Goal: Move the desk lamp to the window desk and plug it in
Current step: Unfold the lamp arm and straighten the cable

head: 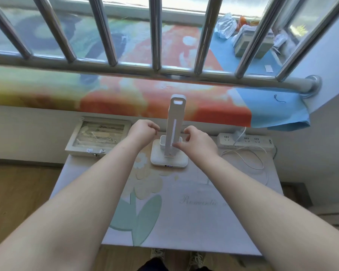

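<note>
A white desk lamp [171, 133] stands upright on its square base at the far middle of the small desk [194, 222], which has a flower-print cover. My left hand [143, 133] hovers just left of the lamp's stem, fingers loosely curled, holding nothing. My right hand [198, 141] is just right of the stem, fingers bent and apart, close to the cup on the base. A white power strip [262, 142] lies at the desk's far right with a white plug in it. A white cable [250, 159] loops on the desk beside it.
A flat box with a clear lid [98, 136] sits at the desk's far left. Behind the desk is a window ledge with a colourful cloth [125, 94] and a steel railing [157, 45]. Bags and a box [249, 42] lie beyond the bars.
</note>
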Demonstrator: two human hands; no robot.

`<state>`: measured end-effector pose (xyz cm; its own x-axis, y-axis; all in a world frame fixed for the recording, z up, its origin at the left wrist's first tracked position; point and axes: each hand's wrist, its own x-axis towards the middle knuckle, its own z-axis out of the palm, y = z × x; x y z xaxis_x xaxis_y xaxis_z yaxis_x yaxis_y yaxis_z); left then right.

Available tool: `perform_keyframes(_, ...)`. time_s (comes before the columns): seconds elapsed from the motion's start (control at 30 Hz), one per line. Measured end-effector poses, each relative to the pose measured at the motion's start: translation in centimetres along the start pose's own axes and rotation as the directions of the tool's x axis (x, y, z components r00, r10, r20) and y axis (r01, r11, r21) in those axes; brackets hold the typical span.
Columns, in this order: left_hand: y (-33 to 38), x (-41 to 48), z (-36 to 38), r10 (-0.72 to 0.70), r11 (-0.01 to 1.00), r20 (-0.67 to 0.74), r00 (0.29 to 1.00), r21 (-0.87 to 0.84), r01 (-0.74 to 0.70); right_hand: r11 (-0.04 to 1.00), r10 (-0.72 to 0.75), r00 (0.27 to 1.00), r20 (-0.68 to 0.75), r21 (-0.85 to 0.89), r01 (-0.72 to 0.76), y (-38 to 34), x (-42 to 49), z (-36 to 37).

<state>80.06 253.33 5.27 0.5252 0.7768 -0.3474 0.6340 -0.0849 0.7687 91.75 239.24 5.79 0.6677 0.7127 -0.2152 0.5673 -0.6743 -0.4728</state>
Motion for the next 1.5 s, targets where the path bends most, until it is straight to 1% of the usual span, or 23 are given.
perform_keyframes(0.1, 1.2, 0.6, -0.5, 0.033, 0.99, 0.02, 0.999, -0.139, -0.03, 1.0, -0.001, 0.998, -0.069, 0.009, 0.002, -1.3, -0.3, 0.5)
perform_keyframes(0.17, 1.8, 0.7, -0.8, 0.049, 0.982, 0.044, 0.998, -0.187, -0.04, 1.0, 0.006, 0.995, -0.099, 0.007, -0.005, -2.1, -0.4, 0.7)
perform_keyframes(0.47, 2.7, 0.2, -0.9, 0.135, 0.975, 0.174, 0.975, -0.197, -0.1, 0.991, 0.073, 0.989, -0.129, -0.099, -0.086, -4.0, -0.4, 0.9)
perform_keyframes(0.7, 3.0, -0.5, -0.8, 0.12, 0.967, 0.177, 0.977, -0.242, -0.075, 0.989, 0.075, 0.989, -0.124, -0.117, -0.089, -4.0, -0.1, 0.9)
perform_keyframes(0.93, 3.1, -1.2, -1.1, 0.121, 0.965, 0.194, 0.974, -0.253, -0.069, 0.987, 0.018, 0.988, -0.153, -0.154, -0.042, -3.7, 0.2, 0.7)
perform_keyframes(1.1, 3.4, -1.8, -1.3, 0.109, 0.975, 0.168, 0.98, -0.208, -0.073, 0.988, 0.045, 0.997, -0.068, -0.143, -0.054, -3.7, 0.4, 0.1)
perform_keyframes(1.27, 3.2, -2.1, -1.2, 0.105, 0.977, 0.148, 0.983, -0.198, -0.074, 0.991, 0.008, 0.999, 0.047, -0.136, -0.002, -3.1, 0.2, -1.4)
perform_keyframes(1.4, 3.0, -2.3, -0.9, 0.128, 0.979, 0.141, 0.982, -0.179, -0.102, 0.99, -0.027, 0.987, 0.159, -0.133, 0.048, -2.7, 0.4, -2.7)
perform_keyframes(1.5, 3.0, -2.7, -0.5, 0.146, 0.977, 0.133, 0.98, -0.173, -0.122, 0.991, -0.048, 0.978, 0.204, -0.113, 0.072, -2.3, 0.8, -3.7)
